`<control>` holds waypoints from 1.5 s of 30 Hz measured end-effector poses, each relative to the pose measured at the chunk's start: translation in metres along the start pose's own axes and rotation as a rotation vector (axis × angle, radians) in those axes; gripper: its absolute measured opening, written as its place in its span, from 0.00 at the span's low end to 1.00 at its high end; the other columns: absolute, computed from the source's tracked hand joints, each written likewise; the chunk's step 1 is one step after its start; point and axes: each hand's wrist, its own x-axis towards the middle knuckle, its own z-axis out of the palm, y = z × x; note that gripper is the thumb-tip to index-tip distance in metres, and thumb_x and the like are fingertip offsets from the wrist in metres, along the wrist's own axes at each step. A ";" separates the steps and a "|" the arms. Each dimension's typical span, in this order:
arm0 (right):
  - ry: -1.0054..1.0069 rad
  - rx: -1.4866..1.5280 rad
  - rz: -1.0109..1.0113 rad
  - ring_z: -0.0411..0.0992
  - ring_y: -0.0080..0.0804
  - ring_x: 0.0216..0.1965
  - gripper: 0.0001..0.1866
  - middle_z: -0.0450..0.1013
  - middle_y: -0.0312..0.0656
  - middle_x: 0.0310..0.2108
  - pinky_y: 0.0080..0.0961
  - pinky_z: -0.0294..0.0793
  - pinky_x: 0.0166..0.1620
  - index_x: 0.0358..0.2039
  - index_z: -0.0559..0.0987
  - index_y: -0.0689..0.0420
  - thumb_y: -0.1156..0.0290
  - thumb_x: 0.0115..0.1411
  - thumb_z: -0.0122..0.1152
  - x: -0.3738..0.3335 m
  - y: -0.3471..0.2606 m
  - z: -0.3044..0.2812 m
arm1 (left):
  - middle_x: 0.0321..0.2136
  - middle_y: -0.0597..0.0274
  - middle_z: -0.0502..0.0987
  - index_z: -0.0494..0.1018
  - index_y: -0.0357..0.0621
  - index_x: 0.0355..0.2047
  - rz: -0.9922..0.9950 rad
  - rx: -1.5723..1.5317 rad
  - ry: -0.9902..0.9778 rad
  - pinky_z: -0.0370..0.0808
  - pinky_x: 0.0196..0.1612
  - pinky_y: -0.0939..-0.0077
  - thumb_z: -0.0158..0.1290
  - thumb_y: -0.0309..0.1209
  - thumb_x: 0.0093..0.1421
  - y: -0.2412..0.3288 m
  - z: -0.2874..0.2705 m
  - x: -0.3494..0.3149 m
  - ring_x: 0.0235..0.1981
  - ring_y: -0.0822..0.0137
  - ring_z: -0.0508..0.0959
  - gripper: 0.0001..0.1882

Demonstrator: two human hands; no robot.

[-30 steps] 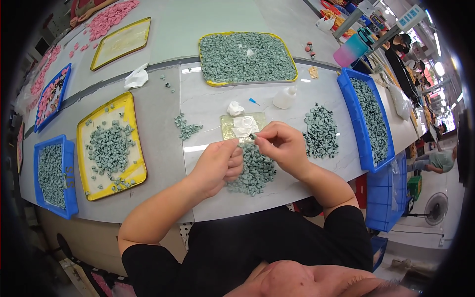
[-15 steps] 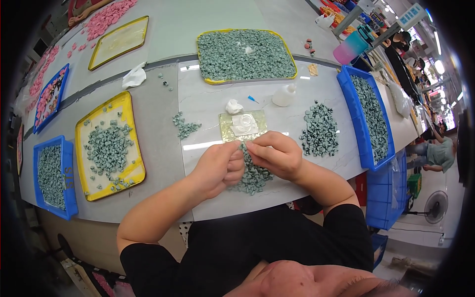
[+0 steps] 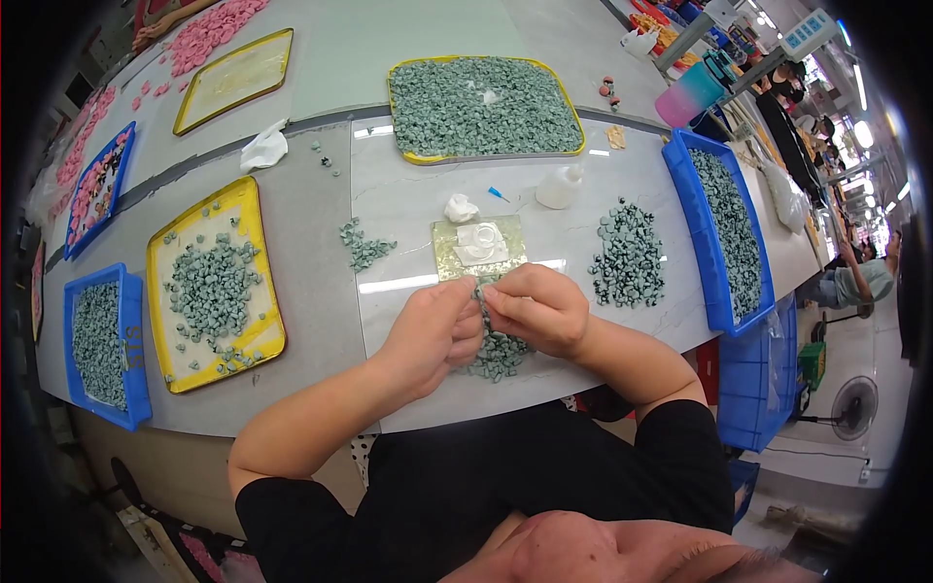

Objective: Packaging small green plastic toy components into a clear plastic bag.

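My left hand (image 3: 434,330) and my right hand (image 3: 539,309) meet fingertip to fingertip over the table. Between their pinched fingers a small grey-green piece (image 3: 480,288) shows; its exact shape is mostly covered. Right under the hands lies a heap of similar grey-green pieces (image 3: 499,358), partly hidden by the fingers. Just beyond the hands sits a pale yellowish square pad (image 3: 449,260) with a white ring-marked sheet (image 3: 483,243) on it. A crumpled white tissue (image 3: 461,207), a blue needle tip (image 3: 498,194) and a white squeeze bottle (image 3: 559,188) stand behind the pad.
Dark-spotted green pieces (image 3: 627,255) are heaped at right, beside a filled blue bin (image 3: 683,233). Yellow-rimmed trays of green pieces stand at the far side (image 3: 486,158) and left (image 3: 274,321). Another blue bin (image 3: 139,364) is at far left. A person's hand (image 3: 148,37) appears top left.
Both hands stay together over the heap, with only a slight shift of the fingers. In the right background a person in a green top has moved their arm and body.
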 end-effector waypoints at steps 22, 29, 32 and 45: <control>0.086 0.029 0.297 0.74 0.31 0.27 0.15 0.74 0.44 0.29 0.21 0.73 0.29 0.31 0.78 0.63 0.86 0.40 0.64 0.001 -0.009 0.007 | 0.17 0.72 0.56 0.58 0.45 0.25 0.313 0.231 0.008 0.52 0.18 0.85 0.35 0.39 0.67 -0.010 0.003 -0.008 0.16 0.80 0.53 0.15; 0.092 0.089 0.357 0.73 0.30 0.27 0.12 0.74 0.42 0.26 0.20 0.72 0.29 0.28 0.77 0.63 0.86 0.39 0.64 0.000 -0.008 0.006 | 0.17 0.72 0.55 0.58 0.45 0.27 0.264 0.218 -0.037 0.51 0.18 0.85 0.35 0.38 0.67 -0.010 0.003 -0.008 0.16 0.80 0.53 0.13; 0.087 0.119 0.394 0.72 0.30 0.27 0.10 0.73 0.42 0.26 0.20 0.72 0.30 0.27 0.77 0.63 0.86 0.40 0.63 -0.003 -0.008 0.005 | 0.17 0.73 0.54 0.58 0.46 0.27 0.261 0.232 -0.018 0.50 0.17 0.85 0.36 0.37 0.66 -0.014 0.003 -0.003 0.16 0.80 0.52 0.13; -0.471 -0.464 0.807 0.71 0.45 0.30 0.07 0.73 0.47 0.28 0.32 0.71 0.36 0.30 0.78 0.61 0.76 0.49 0.58 -0.019 0.046 -0.100 | 0.17 0.72 0.57 0.61 0.44 0.24 -0.065 0.352 0.042 0.48 0.15 0.86 0.40 0.33 0.64 0.000 0.012 -0.004 0.15 0.80 0.53 0.11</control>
